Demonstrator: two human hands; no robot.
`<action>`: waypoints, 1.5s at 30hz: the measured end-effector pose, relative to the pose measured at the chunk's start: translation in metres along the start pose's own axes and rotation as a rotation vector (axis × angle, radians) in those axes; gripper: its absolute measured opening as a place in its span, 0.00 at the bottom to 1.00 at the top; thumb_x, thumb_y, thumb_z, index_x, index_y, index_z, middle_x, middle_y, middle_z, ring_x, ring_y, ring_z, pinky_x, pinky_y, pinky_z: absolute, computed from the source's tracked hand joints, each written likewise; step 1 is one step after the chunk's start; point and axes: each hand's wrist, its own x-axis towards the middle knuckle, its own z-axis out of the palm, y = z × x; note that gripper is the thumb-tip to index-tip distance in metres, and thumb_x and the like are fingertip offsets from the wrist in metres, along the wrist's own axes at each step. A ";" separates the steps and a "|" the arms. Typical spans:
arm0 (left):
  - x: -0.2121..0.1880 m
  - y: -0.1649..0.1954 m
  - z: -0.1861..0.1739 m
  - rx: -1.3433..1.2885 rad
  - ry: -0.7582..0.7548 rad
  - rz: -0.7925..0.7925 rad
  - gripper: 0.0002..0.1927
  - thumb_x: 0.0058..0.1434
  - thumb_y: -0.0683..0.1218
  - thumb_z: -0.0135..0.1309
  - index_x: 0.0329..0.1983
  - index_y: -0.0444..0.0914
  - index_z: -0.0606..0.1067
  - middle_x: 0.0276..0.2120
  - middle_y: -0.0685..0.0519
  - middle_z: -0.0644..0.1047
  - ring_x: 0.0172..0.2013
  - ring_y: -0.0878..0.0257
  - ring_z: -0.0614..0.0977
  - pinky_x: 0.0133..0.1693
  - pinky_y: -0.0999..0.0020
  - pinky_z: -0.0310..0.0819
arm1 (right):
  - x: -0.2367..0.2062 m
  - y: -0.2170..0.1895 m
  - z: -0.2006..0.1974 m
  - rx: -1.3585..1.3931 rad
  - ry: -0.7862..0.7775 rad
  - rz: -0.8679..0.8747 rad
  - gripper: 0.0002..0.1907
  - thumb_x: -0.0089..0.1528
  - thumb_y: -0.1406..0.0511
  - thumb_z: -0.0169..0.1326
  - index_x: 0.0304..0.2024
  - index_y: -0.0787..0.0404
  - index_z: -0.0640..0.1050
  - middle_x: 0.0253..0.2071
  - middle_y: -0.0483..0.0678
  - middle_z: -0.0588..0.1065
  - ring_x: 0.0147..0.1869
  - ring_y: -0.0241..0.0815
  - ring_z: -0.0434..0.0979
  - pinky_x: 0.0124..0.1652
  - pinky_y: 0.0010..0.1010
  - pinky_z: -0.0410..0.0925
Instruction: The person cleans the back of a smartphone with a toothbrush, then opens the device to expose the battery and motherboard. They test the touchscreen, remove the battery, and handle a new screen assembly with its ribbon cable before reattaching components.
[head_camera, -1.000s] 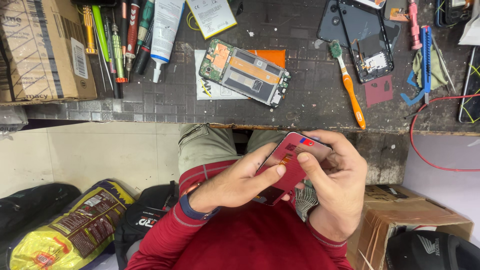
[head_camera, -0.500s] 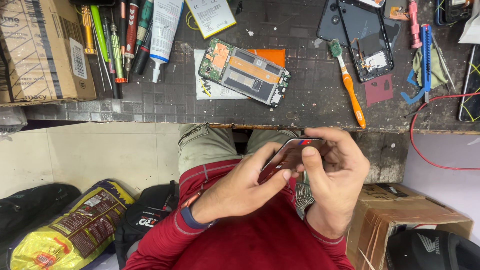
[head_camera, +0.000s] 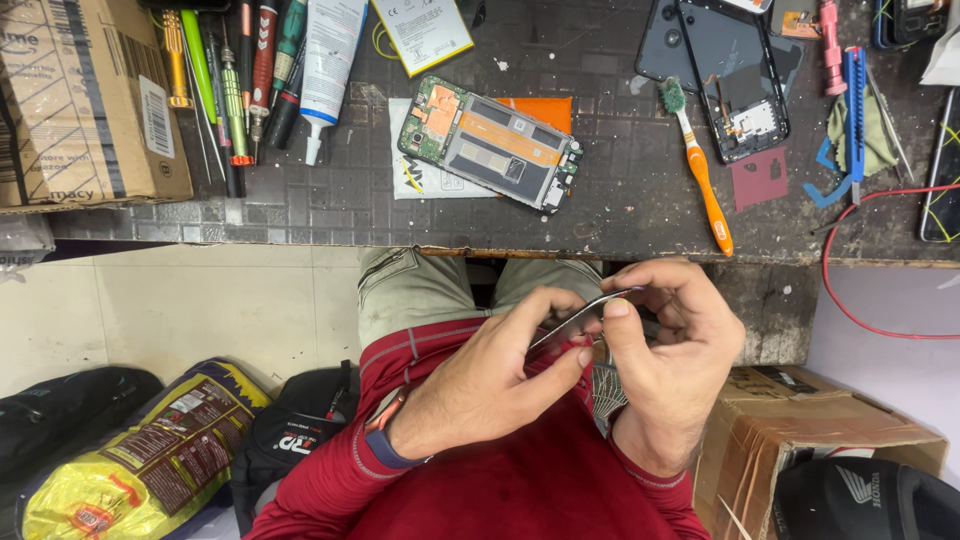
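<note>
Head view: both hands over lap, below edge of dark gridded work mat (head_camera: 620, 210). Left hand (head_camera: 490, 385) and right hand (head_camera: 670, 360) pinching thin, flat, dark panel (head_camera: 580, 318), seen edge-on, probably a phone cover. Fingers closed on it from both sides. On mat: opened phone frame with green circuit board (head_camera: 490, 142), orange-handled toothbrush (head_camera: 700, 165), white glue tube (head_camera: 328, 65).

both hands meet over the lap: left hand (head_camera: 500, 375) and right hand (head_camera: 670, 350) curled, fingertips pinching together, red-sleeved wrists angled inward.
</note>
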 end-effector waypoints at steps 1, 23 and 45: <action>0.000 0.000 0.001 0.006 0.007 0.020 0.22 0.67 0.46 0.56 0.60 0.32 0.67 0.43 0.46 0.82 0.41 0.62 0.85 0.44 0.66 0.78 | 0.000 0.001 0.000 0.007 0.001 0.005 0.08 0.64 0.76 0.57 0.45 0.71 0.74 0.43 0.51 0.76 0.40 0.37 0.81 0.38 0.26 0.76; 0.000 -0.004 0.003 0.034 0.008 0.018 0.24 0.66 0.46 0.58 0.61 0.33 0.66 0.47 0.46 0.82 0.43 0.60 0.85 0.45 0.65 0.79 | 0.005 -0.013 0.014 -0.166 0.089 -0.120 0.08 0.66 0.80 0.48 0.47 0.72 0.75 0.44 0.56 0.78 0.43 0.36 0.81 0.46 0.23 0.72; 0.003 -0.007 0.020 0.225 0.169 0.077 0.27 0.61 0.44 0.61 0.61 0.33 0.66 0.52 0.42 0.76 0.53 0.50 0.80 0.54 0.59 0.76 | -0.009 -0.009 0.005 -0.511 0.199 -0.329 0.06 0.64 0.76 0.61 0.40 0.68 0.77 0.42 0.48 0.74 0.43 0.36 0.76 0.44 0.23 0.69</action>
